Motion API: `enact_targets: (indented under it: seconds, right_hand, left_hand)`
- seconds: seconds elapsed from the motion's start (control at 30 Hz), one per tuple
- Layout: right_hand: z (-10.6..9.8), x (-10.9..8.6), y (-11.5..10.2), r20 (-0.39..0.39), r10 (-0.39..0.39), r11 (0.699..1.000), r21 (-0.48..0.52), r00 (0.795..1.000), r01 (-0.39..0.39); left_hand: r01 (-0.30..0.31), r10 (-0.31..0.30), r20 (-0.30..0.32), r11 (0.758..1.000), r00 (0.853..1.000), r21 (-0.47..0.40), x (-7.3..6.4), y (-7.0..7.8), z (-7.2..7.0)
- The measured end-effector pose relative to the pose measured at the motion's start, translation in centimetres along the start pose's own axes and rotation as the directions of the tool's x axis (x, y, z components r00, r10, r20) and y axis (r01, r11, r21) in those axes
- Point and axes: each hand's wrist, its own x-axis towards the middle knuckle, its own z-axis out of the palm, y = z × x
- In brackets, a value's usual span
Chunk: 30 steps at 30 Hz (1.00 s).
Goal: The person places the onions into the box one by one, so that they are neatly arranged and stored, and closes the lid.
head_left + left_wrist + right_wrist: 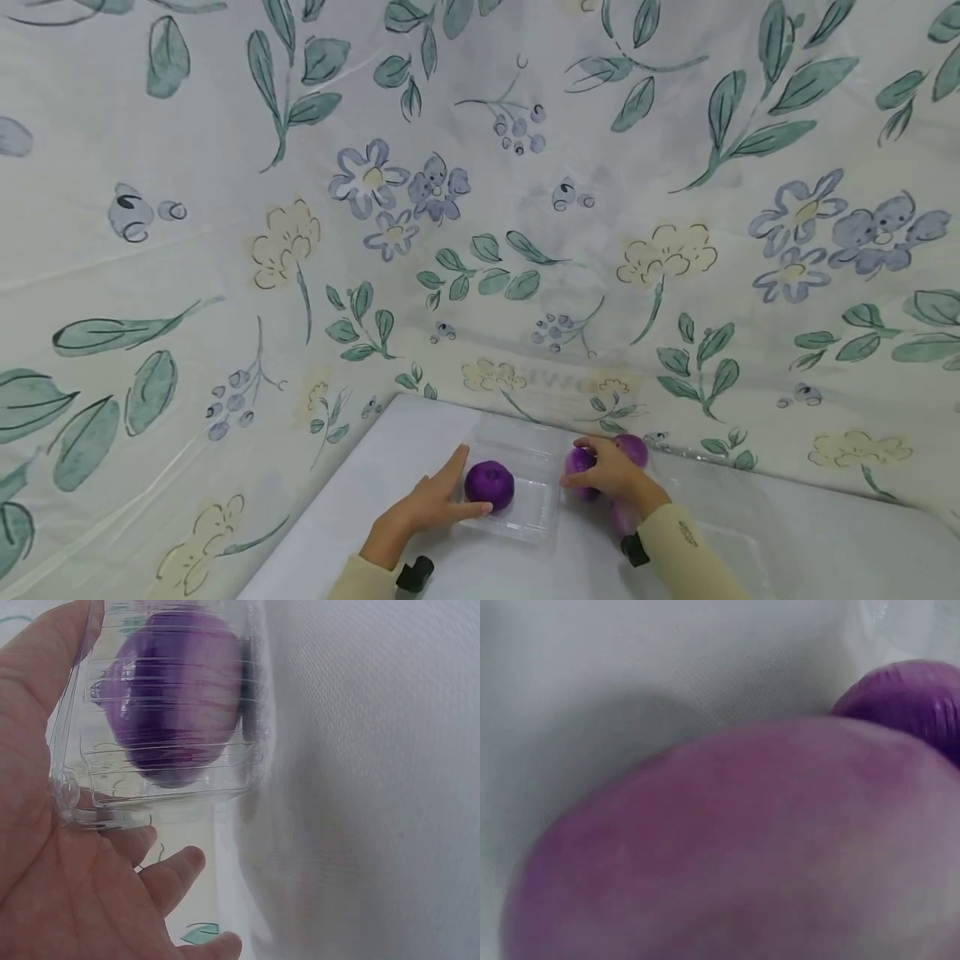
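A clear ridged plastic container (537,493) sits on the white tabletop with a dark purple onion (490,486) in it. At its left corner, my left hand (429,503) is spread with extended fingers. The index finger lies along the left side, and the thumb reaches over the near edge. The left wrist view shows the onion (176,694) through the container wall. Just right of the container, my right hand (618,477) pinches a second purple onion (578,483) between thumb and fingers. The right wrist view is mostly filled by a blurred, paler onion (727,847).
Behind my right hand lies another purple onion (632,449), and a paler onion (622,518) is partly hidden under the right wrist. Clear plastic (720,508) lies farther right. A floral-patterned sheet (495,325) rises behind the white tabletop (322,533).
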Motion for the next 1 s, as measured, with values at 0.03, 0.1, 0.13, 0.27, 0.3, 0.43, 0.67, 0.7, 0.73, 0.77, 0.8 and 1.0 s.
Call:
enact_targets:
  seconds: [0.03,0.1,0.13,0.27,0.3,0.43,0.67,0.7,0.73,0.77,0.8,1.0]
  right_hand:
    - [0.01,-0.13,0.05,0.006,0.004,1.000,-0.006,1.000,-0.004]
    - [-0.05,-0.40,0.08,0.016,-0.004,1.000,-0.021,1.000,0.005]
    - [-0.09,-0.50,0.09,0.022,-0.012,0.999,-0.030,1.000,0.013]
    - [-0.33,-0.66,0.07,0.071,-0.023,0.998,-0.061,0.997,0.028]
    - [-0.35,-0.67,0.08,0.083,-0.022,0.997,-0.076,0.996,0.028]
    - [-0.21,-0.48,0.17,0.117,-0.023,0.993,-0.111,0.993,0.036]
    - [0.11,-0.31,0.02,0.129,-0.020,0.994,-0.100,0.991,0.033]
    - [0.16,-0.32,0.00,0.127,-0.014,0.995,-0.101,0.992,0.027]
    - [0.18,-0.33,-0.03,0.124,-0.011,0.995,-0.101,0.992,0.024]
    - [0.15,-0.35,-0.08,0.120,-0.011,0.995,-0.101,0.993,0.024]
    - [0.15,-0.34,-0.09,0.115,-0.013,0.994,-0.107,0.993,0.026]
    - [-0.20,-0.61,-0.27,0.086,-0.015,0.994,-0.103,0.996,0.024]
  left_hand:
    - [-0.001,0.001,0.001,1.000,1.000,0.000,-0.02,0.00,0.07]
    - [-0.003,0.003,0.002,1.000,1.000,0.002,-0.01,-0.01,0.24]
    - [-0.006,0.006,0.002,1.000,1.000,0.006,-0.02,0.00,0.30]
    - [-0.011,0.011,-0.006,1.000,1.000,0.016,-0.14,0.09,0.31]
    - [-0.010,0.011,-0.007,1.000,1.000,0.018,-0.16,0.08,0.28]
    - [-0.007,0.007,-0.009,1.000,1.000,0.021,-0.12,-0.05,0.20]
    - [-0.011,0.011,-0.011,1.000,1.000,0.024,-0.10,-0.15,0.13]
    - [-0.010,0.011,-0.010,1.000,1.000,0.025,-0.10,-0.11,0.12]
    - [-0.008,0.008,-0.008,1.000,1.000,0.030,-0.12,-0.09,0.12]
    - [-0.006,0.006,-0.008,0.999,1.000,0.033,-0.09,-0.02,0.09]
    - [-0.001,0.001,-0.007,0.999,1.000,0.033,-0.09,0.09,0.03]
    - [0.012,-0.012,-0.003,0.998,1.000,0.056,-0.15,0.37,-0.12]
